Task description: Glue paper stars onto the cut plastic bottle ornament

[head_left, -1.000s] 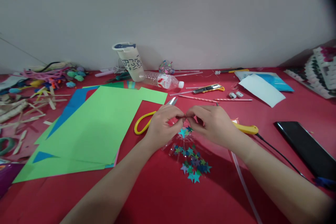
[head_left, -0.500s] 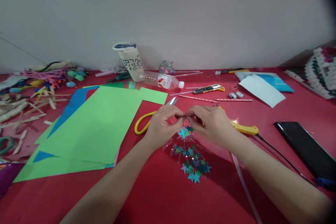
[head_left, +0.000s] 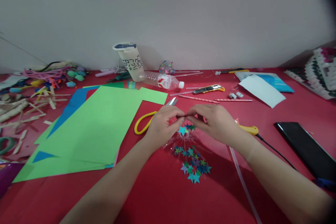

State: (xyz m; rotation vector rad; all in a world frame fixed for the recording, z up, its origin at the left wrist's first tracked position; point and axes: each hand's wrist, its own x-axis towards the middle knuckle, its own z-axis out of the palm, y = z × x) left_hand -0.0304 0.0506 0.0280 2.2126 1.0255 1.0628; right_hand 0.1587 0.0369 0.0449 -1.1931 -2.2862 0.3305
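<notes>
L hand & R hand meet, fingers pinched, nr star pcs.

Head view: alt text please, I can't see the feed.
The person's left hand and right hand pinch close together near star-shaped pieces on a red table; anything held is too small to make out. Yellow-handled scissors and green paper lie to the left, a black phone to the right.

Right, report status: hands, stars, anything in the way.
Left hand and right hand close together, both pinching; contents too small to tell. Star pieces just below. Yellow-handled scissors beside left hand, partly hidden by it.
</notes>
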